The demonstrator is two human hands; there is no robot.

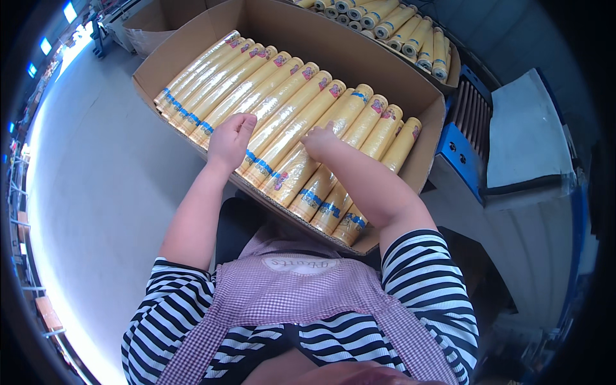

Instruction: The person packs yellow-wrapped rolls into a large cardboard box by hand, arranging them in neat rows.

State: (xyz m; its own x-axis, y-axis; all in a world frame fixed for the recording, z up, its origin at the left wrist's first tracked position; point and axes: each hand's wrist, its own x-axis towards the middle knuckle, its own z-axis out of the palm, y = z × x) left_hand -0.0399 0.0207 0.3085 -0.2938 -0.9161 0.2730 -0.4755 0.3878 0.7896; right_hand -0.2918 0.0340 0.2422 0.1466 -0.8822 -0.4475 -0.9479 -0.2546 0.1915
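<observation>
- R hand (pixel 321 141) is covering the mid part of a yellow, shiny-wrapped tube (pixel 293 169); its fingertips are hiding partly, so can't tell if it's gripping or just touching.
- L hand (pixel 232 140) is curling w/ thumb up over the row; palm side isn't showing well, so can't tell if it's grasping anything.
- Top edge is cutting off the 2nd carton's load of tubes (pixel 410 38) (upper R) & a 3rd carton (pixel 144 40) (upper L).
- Count: 2 hands, 1 main carton (pixel 385 77), approx. 14 tubes lying in its top row; ends are overlapping at far R, so exact no. is staying unclear.
- The tube under R hand is lying slantwise in the main carton btwn neighbours, its blue band facing the far end; most others' bands are facing the near end.
- More tubes are lying just beside L hand, both sides.
</observation>
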